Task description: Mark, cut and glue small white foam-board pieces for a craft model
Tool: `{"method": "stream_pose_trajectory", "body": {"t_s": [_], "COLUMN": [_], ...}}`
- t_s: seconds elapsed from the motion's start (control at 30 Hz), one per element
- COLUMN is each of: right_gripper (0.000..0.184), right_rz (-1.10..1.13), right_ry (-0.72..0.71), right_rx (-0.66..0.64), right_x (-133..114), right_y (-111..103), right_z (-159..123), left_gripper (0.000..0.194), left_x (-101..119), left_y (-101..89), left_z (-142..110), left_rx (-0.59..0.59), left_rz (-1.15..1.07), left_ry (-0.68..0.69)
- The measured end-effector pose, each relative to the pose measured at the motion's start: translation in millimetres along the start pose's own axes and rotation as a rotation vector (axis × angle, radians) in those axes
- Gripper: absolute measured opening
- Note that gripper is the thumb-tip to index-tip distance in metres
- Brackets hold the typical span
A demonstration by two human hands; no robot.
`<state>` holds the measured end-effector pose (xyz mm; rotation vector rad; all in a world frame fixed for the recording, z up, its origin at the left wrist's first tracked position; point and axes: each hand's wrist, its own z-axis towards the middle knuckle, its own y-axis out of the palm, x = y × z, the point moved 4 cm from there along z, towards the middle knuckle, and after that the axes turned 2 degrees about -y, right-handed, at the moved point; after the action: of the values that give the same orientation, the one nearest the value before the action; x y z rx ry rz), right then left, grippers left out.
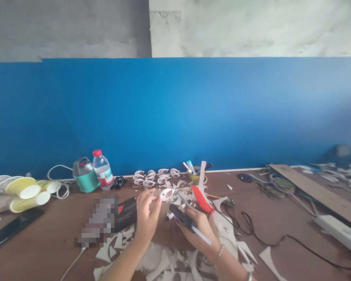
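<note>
My left hand [146, 218] pinches a small white eye-shaped paper cutout [166, 194] between thumb and fingers, held just above the brown table [46, 242]. My right hand [200, 230] grips a black glue gun [183, 218] with a white glue stick at its rear, its nozzle pointing up-left toward the cutout. A red-orange part [201, 199] sticks up beside the right hand. Several finished white cutouts [155, 177] lie in rows behind the hands. White paper scraps [163, 261] are strewn under both wrists.
A water bottle [102, 170] and a teal container [85, 175] stand at the back left by stacked paper cups [20, 193]. A black cable [266, 238] runs right toward a white power strip [339, 234]. A cardboard strip [316, 191] lies far right. A blue wall [175, 113] backs the table.
</note>
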<state>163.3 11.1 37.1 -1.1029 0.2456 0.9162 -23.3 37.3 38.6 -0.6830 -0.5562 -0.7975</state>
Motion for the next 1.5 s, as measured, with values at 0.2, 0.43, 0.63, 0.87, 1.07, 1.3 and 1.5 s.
{"method": "stream_pose_trajectory", "body": {"t_s": [0.2,0.43,0.63,0.87,1.07,1.3,1.5], "right_gripper": [0.021,0.017,0.02,0.021,0.021,0.021,0.022], "right_rz": [0.033,-0.004,-0.03,-0.035,-0.045,-0.027,-0.035], "right_ry": [-0.029,-0.004,-0.012,-0.006,-0.011,-0.006,-0.002], "right_rx": [0.023,0.066,0.065,0.064,0.068,0.052,0.056], "right_x": [-7.6,-0.6,-1.5,-1.3,-1.6,-0.8,0.2], "right_y": [-5.2,-6.5,-7.5,-7.2,-7.9,-7.5,-8.3], "right_z": [0.3,0.1,0.6,0.8,0.7,0.3,1.6], "left_gripper": [0.014,0.014,0.015,0.014,0.013,0.013,0.014], "left_x": [-1.7,-1.4,1.1,3.1,1.1,1.4,1.7], "left_y": [-0.7,-0.3,-0.7,-2.0,-0.6,-0.8,-0.9], "left_z": [1.4,0.0,1.3,1.2,0.3,0.6,1.0], "left_rx": [0.008,-0.008,-0.001,0.011,0.007,0.001,-0.002], "left_rz": [-0.01,-0.004,-0.005,0.006,0.011,0.011,0.006], "left_ry": [-0.014,-0.016,-0.009,0.01,0.021,0.019,0.011]}}
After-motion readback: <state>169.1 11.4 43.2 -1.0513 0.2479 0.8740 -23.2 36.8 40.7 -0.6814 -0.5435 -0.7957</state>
